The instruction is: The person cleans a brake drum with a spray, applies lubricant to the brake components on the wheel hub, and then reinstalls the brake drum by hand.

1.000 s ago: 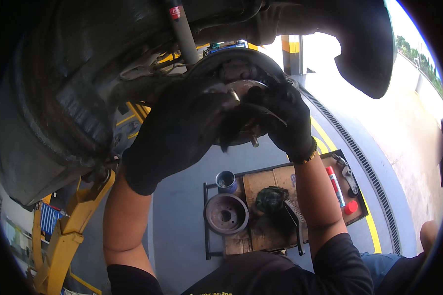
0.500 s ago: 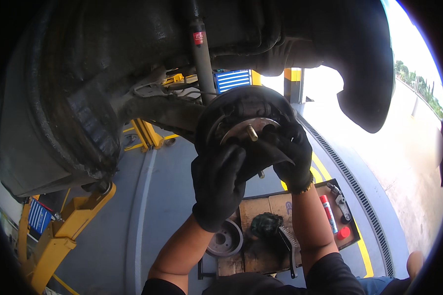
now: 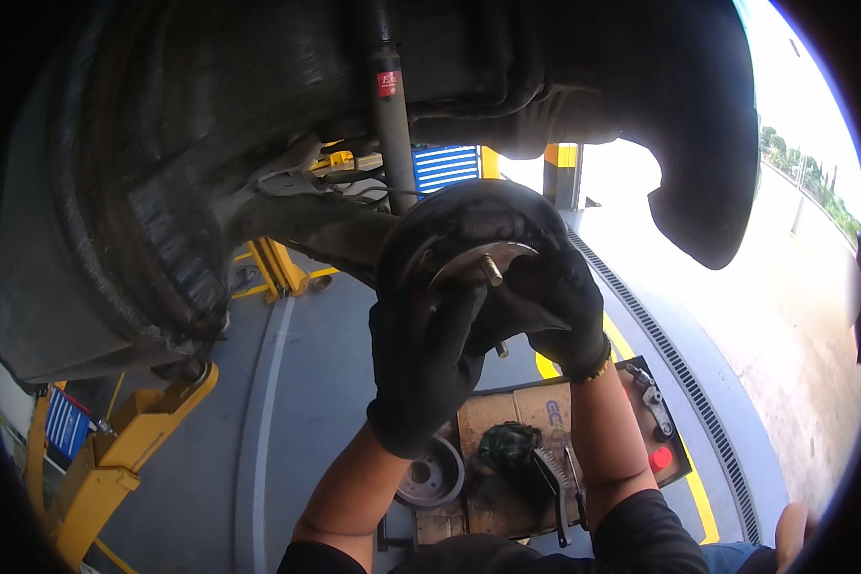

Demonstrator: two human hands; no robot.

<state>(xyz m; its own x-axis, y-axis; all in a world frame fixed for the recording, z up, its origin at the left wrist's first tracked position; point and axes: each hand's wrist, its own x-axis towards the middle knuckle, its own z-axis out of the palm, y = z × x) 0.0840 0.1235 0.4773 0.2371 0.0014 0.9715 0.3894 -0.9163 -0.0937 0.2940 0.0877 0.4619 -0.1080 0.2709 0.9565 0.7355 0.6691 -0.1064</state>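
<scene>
In front of me is a drum brake assembly with a round dark backing plate [image 3: 474, 199], a rusty hub flange [image 3: 461, 264] and a brass-coloured wheel stud [image 3: 492, 271]. My left hand [image 3: 423, 359], in a black glove, presses curled fingers against the lower left of the assembly. On the right side, my black-gloved right hand [image 3: 572, 304] closes on a thin dark sheet [image 3: 526, 311], which spans the space below the stud. Whether it is cloth or abrasive paper I cannot make out. Most fingertips are hidden in shadow.
A shock absorber [image 3: 392, 134] stands behind the brake. Below, a cardboard-lined tray [image 3: 488, 409] holds a brake drum [image 3: 432, 480], dark green rag [image 3: 503, 444], wire brush [image 3: 551, 469], red cap [image 3: 660, 459] and metal part [image 3: 652, 407]. A yellow lift arm [image 3: 115, 459] stands left.
My view has shifted slightly. Both hands stay at the brake, with the right hand a little lower. My right forearm now covers most of the red-and-white tube on the tray.
</scene>
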